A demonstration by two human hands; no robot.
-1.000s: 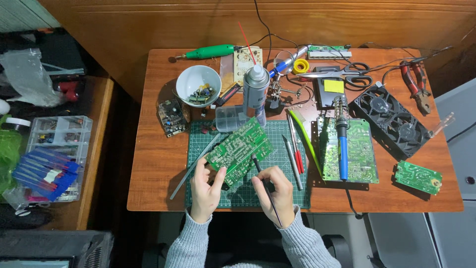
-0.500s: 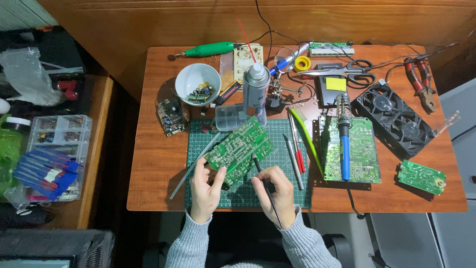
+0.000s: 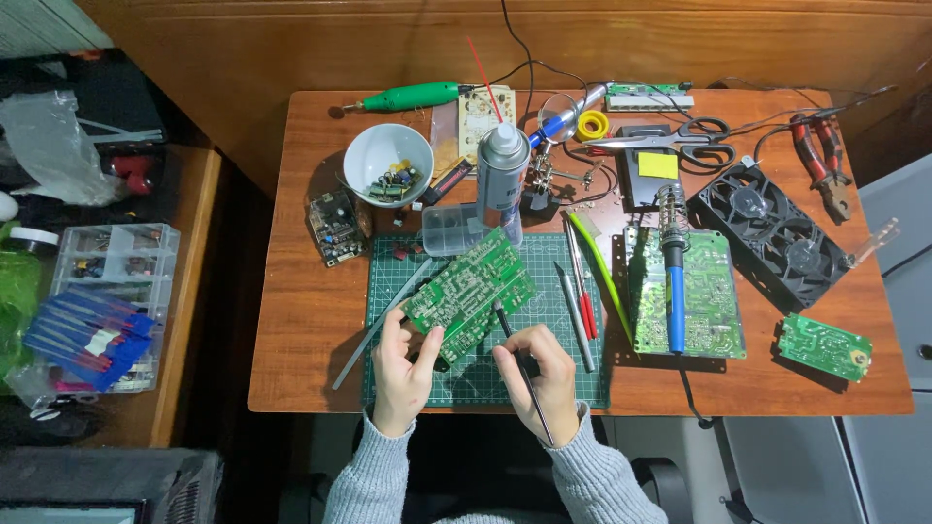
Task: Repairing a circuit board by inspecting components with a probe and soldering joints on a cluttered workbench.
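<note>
While the view looks straight down on the wooden tabletop [image 3: 291, 320], a green cutting mat [image 3: 553, 383] lies at its near edge and serves as the reference for all positions below. Well left of the mat, off the tabletop, a clear parts box [image 3: 115, 254] sits on a side shelf with blue packets [image 3: 83, 335] just in front of it. Behind the mat's left corner stands a white bowl [image 3: 386, 163] holding small parts, with a green rotary tool [image 3: 408, 96] further back. On the mat's left half, the left hand [image 3: 403, 374] is closed on the near edge of a green circuit board [image 3: 469, 296], thumb on top, fingers underneath; the board is tilted across the mat's left and middle. On the mat's near middle, the right hand [image 3: 542, 374] is curled shut around a thin black probe [image 3: 516, 364], whose tip touches the board's right edge. Behind the mat's centre stands a spray can [image 3: 502, 175]. On the mat's right edge lie red-handled tools [image 3: 582, 291]. Just right of the mat, a blue soldering iron [image 3: 675, 291] rests across a second green board [image 3: 714, 301]. Further right lie a black twin fan [image 3: 772, 233], a small green board [image 3: 825, 346], and, at the far back, scissors [image 3: 684, 141] and red pliers [image 3: 825, 160].
</note>
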